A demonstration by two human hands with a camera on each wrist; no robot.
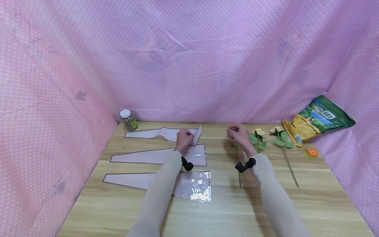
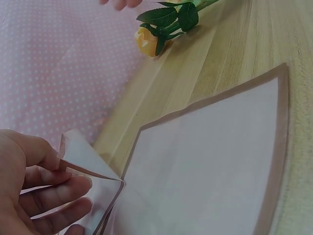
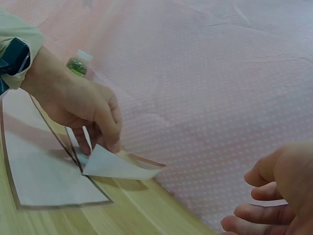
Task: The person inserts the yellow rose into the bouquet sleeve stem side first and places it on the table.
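At the back of the table, my left hand (image 1: 184, 140) pinches the wide end of a tapered flower sleeve (image 1: 148, 133), white with a brown border. In the left wrist view, its thumb and index finger grip the sleeve's folded-up corner (image 2: 80, 169). Below it lie a second flower sleeve (image 1: 142, 156) and a third (image 1: 133, 179), both flat. My right hand (image 1: 239, 136) hovers above a pale yellow rose (image 1: 258, 132), fingers loosely curved with nothing between them. Part of that rose is hidden behind the right hand and wrist.
A second rose (image 1: 278, 131) lies farther right, its stem toward the front. Beyond it are an orange block (image 1: 312, 151) and a green and yellow bag (image 1: 316, 120). A white-lidded jar (image 1: 129, 120) stands at the back left. Pink dotted cloth (image 1: 189, 65) surrounds the table.
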